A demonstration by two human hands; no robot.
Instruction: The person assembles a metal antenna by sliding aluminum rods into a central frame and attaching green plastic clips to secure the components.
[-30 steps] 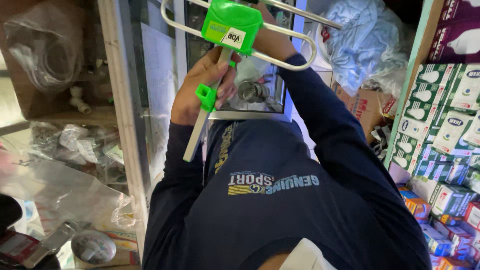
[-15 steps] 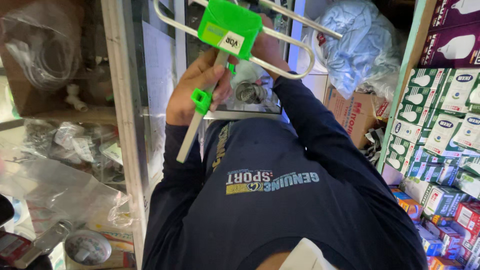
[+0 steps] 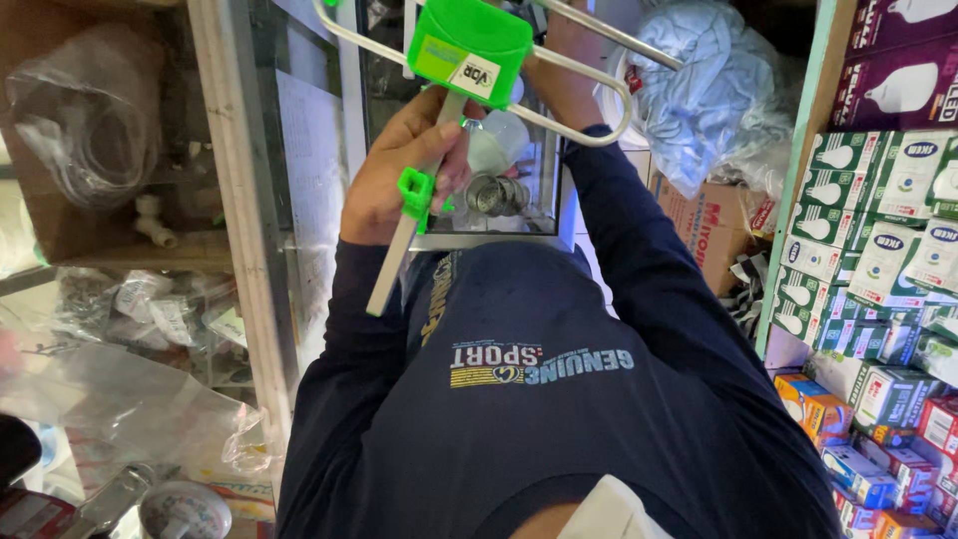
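Left hand (image 3: 394, 170) is wrapped tight round the pale bar (image 3: 404, 250) of an antenna, thumb up near the small green clip (image 3: 416, 193); bar's lower end sticks out free below the fist, over the dark sleeve. Right hand (image 3: 567, 70) is mostly hidden behind the bent metal loop (image 3: 589, 110) & the green plastic box (image 3: 469, 45), so can't tell if it grips or just steadies; its top is cut off by the frame edge. Antenna sits high, centre-top of view, in front of the chest, w/ the loop's left end also cropped. Behind it a pale bulb (image 3: 499, 140) & a stack of metal rings (image 3: 496, 195) show through a glass case (image 3: 499, 235), partly blocked by fingers, hard to read. Tight spot: metal frame post (image 3: 244, 250) close on the left w/ clutter in clear bags (image 3: 90, 120) beyond, shelf of small boxes (image 3: 878, 269) close on the right, blue-grey plastic bundle (image 3: 714, 90) & a cardboard carton (image 3: 704, 225) just past the right forearm. Little free room either side of the elbows. Bottom-left corner holds a round cup-like thing (image 3: 185, 511), blurred, half cut off.
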